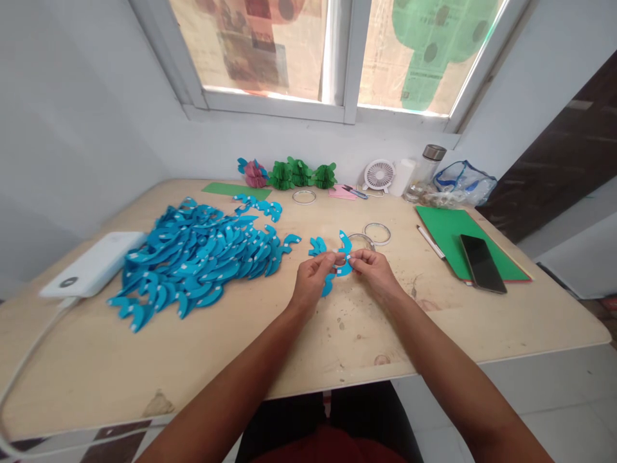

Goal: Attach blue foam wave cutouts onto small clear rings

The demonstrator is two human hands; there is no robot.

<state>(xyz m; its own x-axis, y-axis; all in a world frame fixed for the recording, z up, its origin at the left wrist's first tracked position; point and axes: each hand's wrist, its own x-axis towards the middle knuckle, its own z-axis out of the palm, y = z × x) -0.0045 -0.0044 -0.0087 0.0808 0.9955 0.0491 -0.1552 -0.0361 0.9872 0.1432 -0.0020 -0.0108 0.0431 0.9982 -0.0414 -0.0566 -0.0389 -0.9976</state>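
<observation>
Between my two hands is a curved blue paper piece [345, 243] with small white patches on it. My right hand [373, 270] pinches its right side. My left hand [313, 275] is closed at the piece's left edge, its fingertips pressed together; whether they grip the paper or a tiny bit of something is too small to tell. Another blue piece [328, 286] shows partly below my left fingers, and a few small blue pieces [317, 245] lie just behind that hand. Two rolls of thin white tape [377, 233] rest on the table behind my right hand, partly overlapped.
A large heap of blue paper pieces [207, 241] covers the table's left. Beside it lies a white power bank [94, 263] with a cable. At right are a green sheet stack [467, 238], a phone [482, 262] and a pen [430, 242]. Green paper ornaments [299, 172] and a small fan [380, 175] stand behind.
</observation>
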